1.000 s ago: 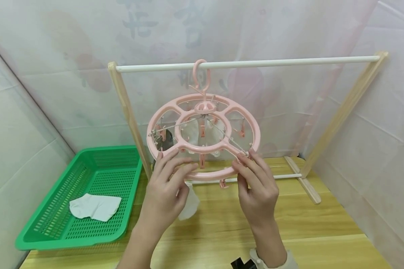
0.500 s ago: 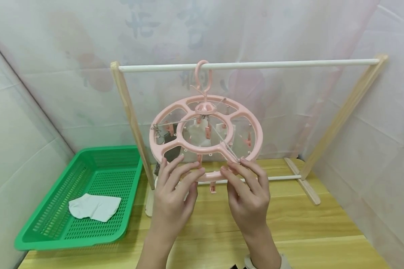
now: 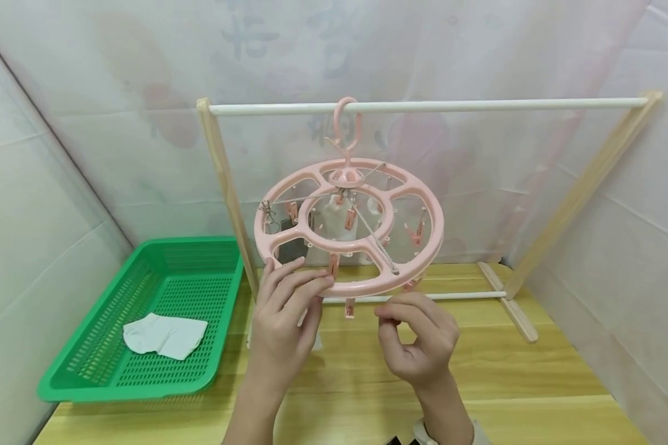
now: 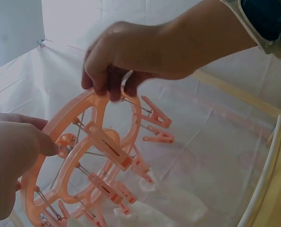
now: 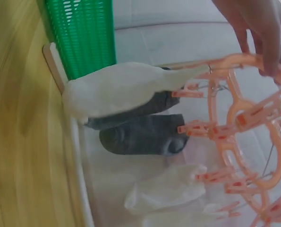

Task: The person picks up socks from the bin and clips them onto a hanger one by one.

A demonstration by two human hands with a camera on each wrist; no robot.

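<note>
A round pink clip hanger point(image 3: 436, 228) hangs by its hook from a white rail point(image 3: 479, 105). My left hand point(image 3: 281, 324) grips the front left of its rim, fingers over the top and thumb below. Just under the front right of the rim is my right hand point(image 3: 420, 337), fingers curled and thumb against the index finger, with nothing visible in its grasp. Pink clips point(image 4: 107, 144) dangle beneath the ring. In the right wrist view, dark grey socks point(image 5: 145, 135) and white socks point(image 5: 116, 87) hang from several clips; the head view mostly hides them behind the ring.
On the left, a green basket point(image 3: 219, 346) holds one white sock point(image 3: 167, 335). Wooden posts point(image 3: 581, 191) carry the rail at each end, and a lower white bar point(image 3: 467, 295) runs behind the hands. Everything stands on a wooden table point(image 3: 506, 383) with white cloth around it.
The ring has turned so its front side went leftward, carrying a hanging white sock behind the left hand. My right hand has come off the rim and curled its fingers; my left still grips it.
</note>
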